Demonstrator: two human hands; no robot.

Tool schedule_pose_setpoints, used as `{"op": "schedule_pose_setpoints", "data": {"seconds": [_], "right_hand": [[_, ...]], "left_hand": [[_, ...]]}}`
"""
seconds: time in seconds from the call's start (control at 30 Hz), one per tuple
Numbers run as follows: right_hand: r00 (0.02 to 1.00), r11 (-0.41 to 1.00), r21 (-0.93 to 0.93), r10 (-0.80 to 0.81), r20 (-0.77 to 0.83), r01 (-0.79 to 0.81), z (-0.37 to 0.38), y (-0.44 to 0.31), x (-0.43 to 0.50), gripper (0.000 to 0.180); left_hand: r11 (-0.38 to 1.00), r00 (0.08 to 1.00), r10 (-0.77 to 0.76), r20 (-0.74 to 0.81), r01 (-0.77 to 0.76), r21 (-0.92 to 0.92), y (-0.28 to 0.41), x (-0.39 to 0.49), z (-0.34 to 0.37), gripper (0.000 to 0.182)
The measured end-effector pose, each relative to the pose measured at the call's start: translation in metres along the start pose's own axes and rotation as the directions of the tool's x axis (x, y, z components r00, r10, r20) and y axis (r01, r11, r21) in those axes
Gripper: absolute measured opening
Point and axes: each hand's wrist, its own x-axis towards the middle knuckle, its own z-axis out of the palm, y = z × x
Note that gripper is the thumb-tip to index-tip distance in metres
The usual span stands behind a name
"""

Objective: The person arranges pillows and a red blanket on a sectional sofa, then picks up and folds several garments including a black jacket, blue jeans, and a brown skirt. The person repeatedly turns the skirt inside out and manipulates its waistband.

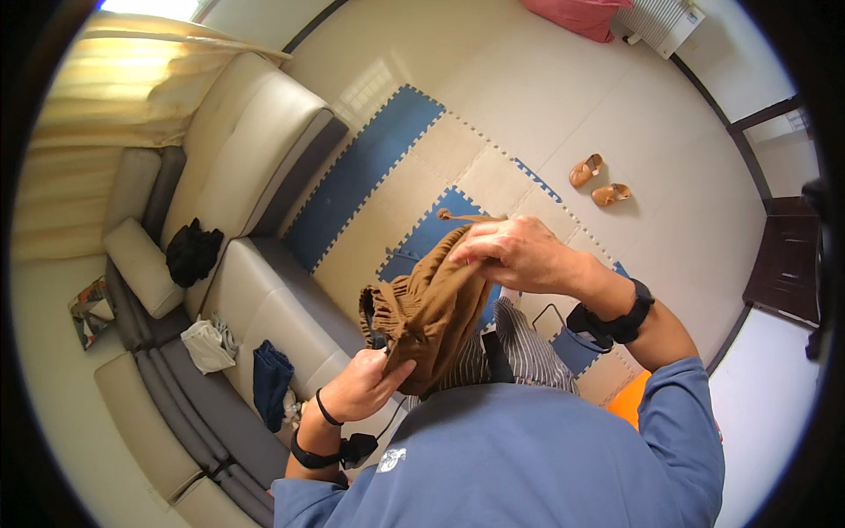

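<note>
A brown cloth garment (436, 310) with a gathered, elastic-looking edge hangs in front of my body, held between both hands. My left hand (376, 379) grips its lower left part, thumb on top of the fabric, close to the gathered edge. At its upper right, my right hand (515, 254) pinches the cloth between thumb and fingers. A brown drawstring with a knotted or pompom end (443, 214) sticks out to the left beside the right hand. Folds hide the garment's full shape. Behind it show my striped trousers (538, 350).
On the left, a grey and beige sofa (257, 290) carries a black cloth item (194, 252), a white garment (208, 344) and folded dark blue jeans (271, 383). Blue and beige foam mats (370, 171) cover the floor ahead. Brown shoes (586, 171) stand to the right, near an orange object (627, 399).
</note>
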Motion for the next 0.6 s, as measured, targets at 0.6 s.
{"op": "schedule_pose_setpoints", "data": {"seconds": [0.6], "right_hand": [[0.798, 0.851, 0.242, 0.285, 0.532, -0.466, -0.038, -0.018, -0.047, 0.023]], "left_hand": [[0.973, 0.999, 0.007, -0.039, -0.016, -0.229, -0.013, 0.018, -0.033, 0.021]]}}
